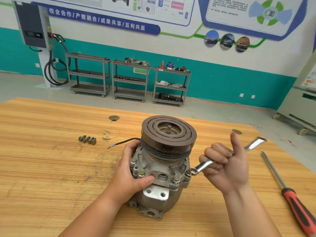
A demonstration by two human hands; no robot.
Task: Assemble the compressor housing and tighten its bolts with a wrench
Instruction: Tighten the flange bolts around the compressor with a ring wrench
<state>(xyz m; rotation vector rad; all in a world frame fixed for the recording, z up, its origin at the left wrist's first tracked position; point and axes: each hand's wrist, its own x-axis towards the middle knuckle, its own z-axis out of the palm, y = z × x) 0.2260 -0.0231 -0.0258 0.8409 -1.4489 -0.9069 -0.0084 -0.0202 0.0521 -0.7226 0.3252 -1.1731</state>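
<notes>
The compressor housing point(159, 178) is standing upright on the wooden table point(42, 168) straight in front of me, its grooved pulley point(169, 132) facing up; my left hand point(131, 170) is gripping the compressor's left side, fingers wrapping round behind the flange and thumb pressing on the front face beside the round port; my right hand point(227, 168) is holding a wrench point(206, 164) just right of the compressor, fingers curling round its shaft and thumb sticking up; the wrench's ring end is sitting on a flange bolt point(188, 172) at the compressor's right edge, and its other end is pointing up and away to the right; more bolt heads are showing along the front of the flange; a thin black wire point(123, 142) is trailing out from the compressor's left, behind my fingers; three loose bolts point(87, 139) are lying together on the table well to the compressor's left; a screwdriver point(290, 197) with a red and black handle is lying well to its right; far behind the compressor, three grey carts point(130, 79) are standing against a teal wall.
</notes>
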